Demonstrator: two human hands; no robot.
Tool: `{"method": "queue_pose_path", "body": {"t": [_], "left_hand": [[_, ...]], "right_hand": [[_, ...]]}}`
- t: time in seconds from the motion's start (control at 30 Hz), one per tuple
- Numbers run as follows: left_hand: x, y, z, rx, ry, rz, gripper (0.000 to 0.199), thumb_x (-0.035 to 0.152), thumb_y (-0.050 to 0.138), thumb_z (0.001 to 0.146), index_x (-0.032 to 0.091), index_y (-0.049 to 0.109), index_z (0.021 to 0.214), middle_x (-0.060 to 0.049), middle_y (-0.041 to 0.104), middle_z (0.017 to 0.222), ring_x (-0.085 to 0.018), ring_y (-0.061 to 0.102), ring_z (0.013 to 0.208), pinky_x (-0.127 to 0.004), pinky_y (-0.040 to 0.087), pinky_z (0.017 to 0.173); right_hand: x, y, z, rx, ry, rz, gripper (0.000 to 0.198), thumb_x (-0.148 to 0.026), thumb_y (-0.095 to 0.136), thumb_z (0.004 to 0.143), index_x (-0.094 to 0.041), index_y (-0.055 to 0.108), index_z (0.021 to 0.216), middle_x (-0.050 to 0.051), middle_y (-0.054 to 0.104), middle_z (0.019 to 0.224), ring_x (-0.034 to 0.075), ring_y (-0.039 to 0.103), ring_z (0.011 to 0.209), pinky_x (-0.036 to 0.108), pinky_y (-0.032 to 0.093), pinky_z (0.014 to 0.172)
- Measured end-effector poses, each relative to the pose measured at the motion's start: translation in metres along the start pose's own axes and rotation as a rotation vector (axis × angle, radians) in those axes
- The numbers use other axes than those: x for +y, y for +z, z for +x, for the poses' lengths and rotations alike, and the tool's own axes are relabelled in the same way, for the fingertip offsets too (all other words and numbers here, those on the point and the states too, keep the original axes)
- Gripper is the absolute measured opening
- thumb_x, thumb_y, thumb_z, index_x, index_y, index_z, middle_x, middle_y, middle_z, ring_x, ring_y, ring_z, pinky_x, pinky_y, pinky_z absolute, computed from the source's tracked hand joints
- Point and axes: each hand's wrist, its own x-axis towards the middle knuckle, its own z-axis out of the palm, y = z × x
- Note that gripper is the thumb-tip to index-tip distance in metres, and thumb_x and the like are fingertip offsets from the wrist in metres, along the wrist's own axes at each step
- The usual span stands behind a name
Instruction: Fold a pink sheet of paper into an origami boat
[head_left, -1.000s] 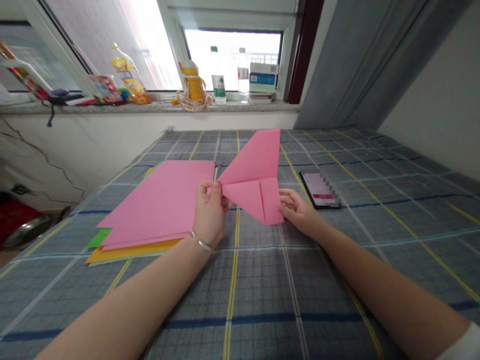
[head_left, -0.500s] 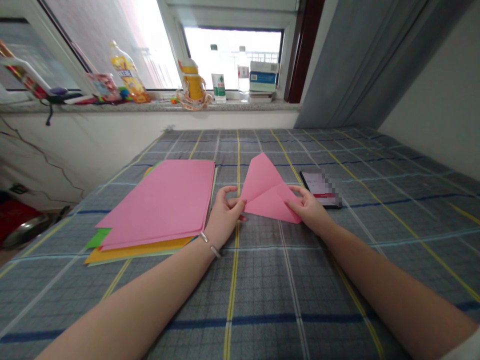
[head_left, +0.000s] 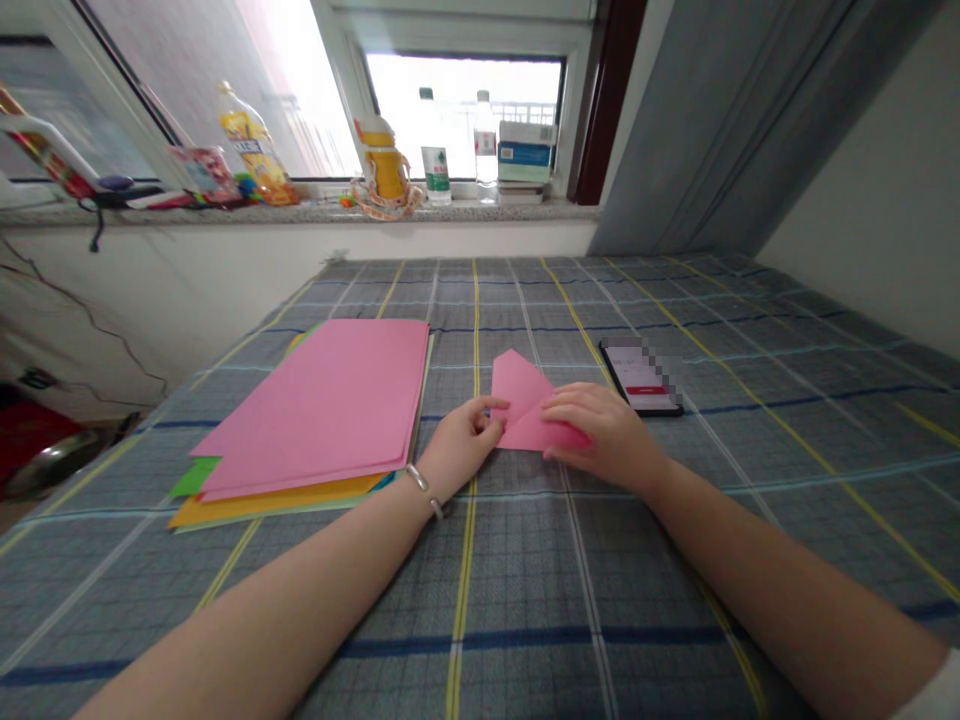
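A folded pink sheet of paper with a pointed far end and a diagonal crease lies low over the cloth in front of me. My left hand pinches its left edge between thumb and fingers. Across the paper's right part lies my right hand, fingers together on top and thumb at the near edge, the paper between them. That hand hides the paper's right corner.
A stack of coloured paper, pink on top, lies left of my left hand. Beyond my right hand is a phone. The plaid cloth spreads underneath. Bottles and boxes stand on the windowsill.
The folded paper has come down lower and flatter toward the cloth. My right hand has moved left from its right corner, its fingers now over the top of it.
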Motion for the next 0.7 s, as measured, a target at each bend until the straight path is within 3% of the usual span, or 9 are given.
{"method": "queue_pose_path", "body": {"t": [0.1,0.27,0.37,0.47,0.53,0.7], "left_hand": [[0.003,0.001,0.000,-0.011,-0.016,-0.042,0.030,0.034,0.052,0.081,0.016,0.065,0.101,0.007,0.038,0.051,-0.009,0.032,0.045,-0.021,0.023,0.045],[0.012,0.001,-0.003,-0.074,0.077,-0.075,0.030,0.034,0.046,0.087,0.014,0.065,0.098,0.000,0.058,0.068,-0.013,0.052,0.063,-0.024,0.038,0.059],[0.019,-0.005,-0.007,-0.129,0.215,0.057,0.035,0.039,0.038,0.093,0.017,0.063,0.101,0.002,0.055,0.063,-0.013,0.052,0.060,-0.026,0.039,0.061],[0.024,-0.012,-0.012,-0.081,0.546,0.394,0.031,0.047,0.063,0.080,0.019,0.064,0.093,0.001,0.059,0.069,-0.015,0.054,0.069,-0.030,0.038,0.070],[0.025,-0.013,-0.014,-0.008,0.716,0.551,0.022,0.041,0.063,0.082,0.019,0.064,0.085,-0.001,0.062,0.076,-0.016,0.054,0.075,-0.032,0.037,0.075],[0.024,-0.011,-0.016,0.116,0.862,0.641,0.018,0.030,0.057,0.089,0.019,0.063,0.075,-0.001,0.064,0.078,-0.015,0.052,0.074,-0.030,0.037,0.072]], "right_hand": [[-0.014,0.003,0.003,-0.066,-0.099,-0.079,0.023,-0.038,0.060,0.085,-0.024,0.064,0.103,0.002,0.068,0.110,0.022,0.058,0.106,0.039,0.042,0.093],[-0.025,0.007,0.005,-0.058,-0.091,-0.142,0.015,-0.025,0.050,0.091,-0.022,0.065,0.089,0.001,0.071,0.098,0.018,0.061,0.094,0.034,0.045,0.084],[-0.024,0.007,0.004,-0.026,-0.062,-0.124,0.017,-0.023,0.049,0.091,-0.021,0.064,0.084,0.002,0.071,0.093,0.017,0.062,0.089,0.032,0.046,0.080],[-0.022,0.006,0.002,0.008,-0.051,-0.098,0.015,-0.022,0.050,0.091,-0.021,0.063,0.083,0.002,0.071,0.093,0.017,0.062,0.090,0.032,0.046,0.080],[-0.022,0.005,0.002,0.017,-0.051,-0.082,0.014,-0.021,0.050,0.090,-0.020,0.062,0.083,0.002,0.071,0.092,0.017,0.062,0.089,0.032,0.046,0.080],[-0.026,0.005,0.004,0.022,-0.085,-0.025,0.012,-0.019,0.051,0.089,-0.021,0.062,0.086,0.002,0.071,0.091,0.016,0.062,0.086,0.030,0.047,0.078]]}}
